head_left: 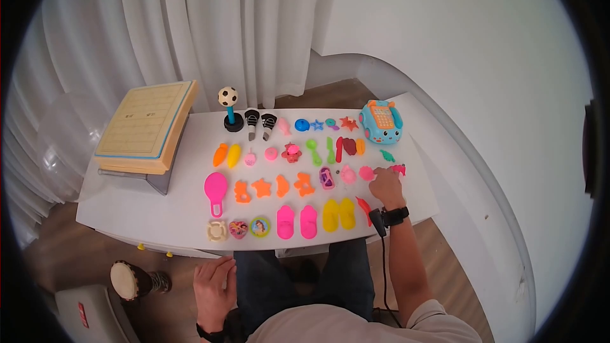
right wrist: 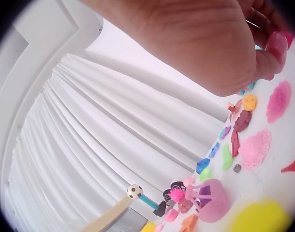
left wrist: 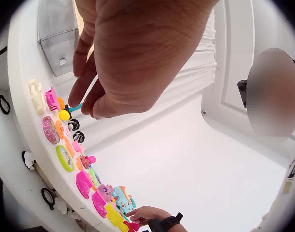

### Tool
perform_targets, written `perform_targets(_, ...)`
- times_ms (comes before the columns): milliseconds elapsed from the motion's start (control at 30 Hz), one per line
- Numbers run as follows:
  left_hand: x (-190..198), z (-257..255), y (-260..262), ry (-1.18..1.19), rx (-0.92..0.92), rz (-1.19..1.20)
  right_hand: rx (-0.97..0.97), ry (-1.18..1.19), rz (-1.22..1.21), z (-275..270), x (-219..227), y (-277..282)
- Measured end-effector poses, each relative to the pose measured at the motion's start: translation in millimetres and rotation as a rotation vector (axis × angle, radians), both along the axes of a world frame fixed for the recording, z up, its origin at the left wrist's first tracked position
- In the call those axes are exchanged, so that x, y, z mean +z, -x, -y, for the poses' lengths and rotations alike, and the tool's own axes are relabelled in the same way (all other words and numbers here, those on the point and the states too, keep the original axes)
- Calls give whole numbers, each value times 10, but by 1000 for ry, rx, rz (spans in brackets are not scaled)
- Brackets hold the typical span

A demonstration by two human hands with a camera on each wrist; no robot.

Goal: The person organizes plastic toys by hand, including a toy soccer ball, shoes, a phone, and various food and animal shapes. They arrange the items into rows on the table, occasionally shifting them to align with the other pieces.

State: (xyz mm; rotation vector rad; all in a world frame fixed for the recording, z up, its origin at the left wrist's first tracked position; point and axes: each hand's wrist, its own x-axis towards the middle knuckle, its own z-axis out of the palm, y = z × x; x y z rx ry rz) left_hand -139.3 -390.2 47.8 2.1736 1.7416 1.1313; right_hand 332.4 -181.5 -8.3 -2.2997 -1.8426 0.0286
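My right hand (head_left: pixel 386 188) is over the right part of the white table, pinching a small bright pink toy (head_left: pixel 398 169) at its fingertips. In the right wrist view most of this toy is hidden behind the thumb and fingers. Close by lie a round pink piece (head_left: pixel 366 173), a lacy pink piece (head_left: pixel 347 174), a small green toy (head_left: pixel 387 155) and a red pepper-like toy (head_left: pixel 364 211). My left hand (head_left: pixel 214 289) hangs with loosely bent fingers just off the front edge, beside the lap, and holds nothing.
Toys stand in rows on the table (head_left: pixel 152 209). At the back right is a blue toy telephone (head_left: pixel 383 124); a soccer ball on a stand (head_left: pixel 228 96) is farther left. A tilted board (head_left: pixel 146 124) occupies the left end. Below, a drum (head_left: pixel 130 281) lies on the floor.
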Motion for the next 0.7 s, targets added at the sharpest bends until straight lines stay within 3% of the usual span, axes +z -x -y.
perform_targets(233, 19, -46, -53, -1, -8, 12, -24, -258, -33, 68, 267, -106)
perform_targets(300, 16, -39, -65, 2, -9, 20, -160, -188, -230, 83, 469, -7)
perform_targets(433, 8, -27, -64, 1, -22, 14, -114, -221, -286, -121, 213, -224)
perform_targets(500, 8, -20, -54, 0, -23, 7, -38, -280, -207, -231, 13, -327)
perform_targets(700, 24, 3, -29, 2, -10, 6, -103, -214, 3, -301, -2, -219)
